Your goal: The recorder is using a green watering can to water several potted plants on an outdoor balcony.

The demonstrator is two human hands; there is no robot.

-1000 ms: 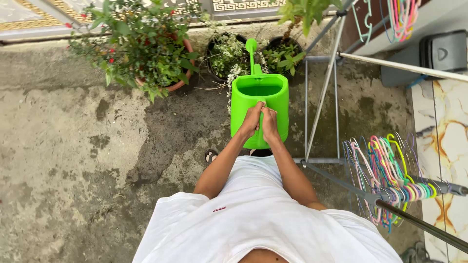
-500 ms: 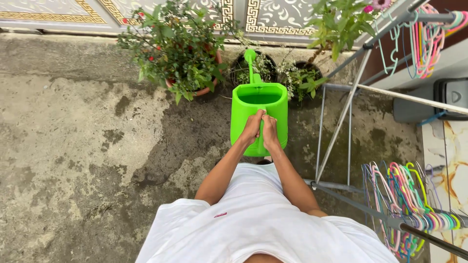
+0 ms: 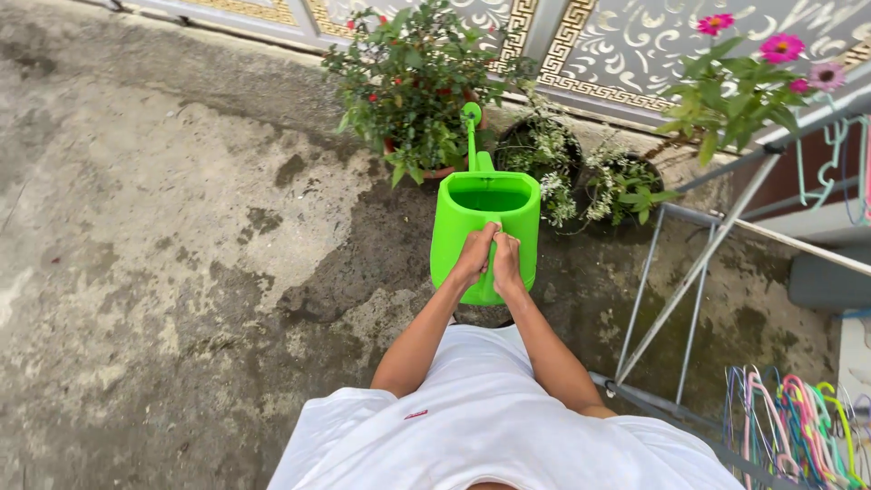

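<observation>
Left of the hands (image 3: 490, 259) the concrete floor (image 3: 163, 272) lies open. Ahead, potted plants (image 3: 408, 91) crowd against the patterned wall (image 3: 617, 54). To the right stand a metal rack frame (image 3: 689, 272) and coloured hangers (image 3: 798, 426).

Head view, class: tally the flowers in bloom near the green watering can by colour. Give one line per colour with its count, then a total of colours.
Pink blooms on the tall plant: 3
Red blooms on the bushy plant: too small to count
White blooms on the dark-potted plants: clusters, too fine to count
Total: 3 colours; both hands, left hand and right hand, grip the watering can.
</observation>
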